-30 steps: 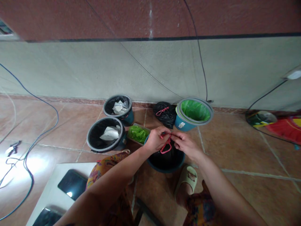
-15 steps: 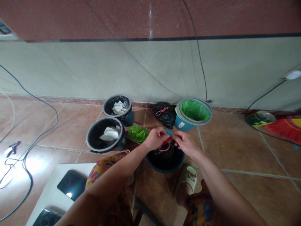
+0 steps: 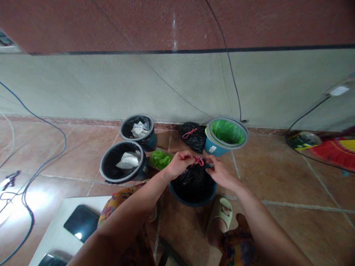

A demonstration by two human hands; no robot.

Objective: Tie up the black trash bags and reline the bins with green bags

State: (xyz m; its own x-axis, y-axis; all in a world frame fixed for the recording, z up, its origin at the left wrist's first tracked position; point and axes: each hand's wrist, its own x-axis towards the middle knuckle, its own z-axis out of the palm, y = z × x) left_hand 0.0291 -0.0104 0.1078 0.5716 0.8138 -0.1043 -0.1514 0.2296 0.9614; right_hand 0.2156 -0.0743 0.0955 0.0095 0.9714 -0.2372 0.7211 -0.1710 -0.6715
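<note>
My left hand (image 3: 179,165) and my right hand (image 3: 219,172) meet over a blue bin (image 3: 194,197) on the tiled floor. Each hand pinches an end of the red drawstring (image 3: 198,160) of the black bag (image 3: 191,177) that sits in this bin. The string is drawn tight and the bag's mouth is bunched shut between my hands. A tied black bag (image 3: 192,136) with a red knot lies just behind, against the wall.
Two black-lined bins (image 3: 122,166) (image 3: 138,127) with white paper stand at the left. A tray of green bags (image 3: 160,159) and a green-lined blue bin (image 3: 226,135) are close by. Cables cross the floor at left. A white board with phones (image 3: 80,227) lies near my knees.
The loose red loop has been pulled tight and the black bag's mouth has closed and risen. My hands have stayed together over the bin.
</note>
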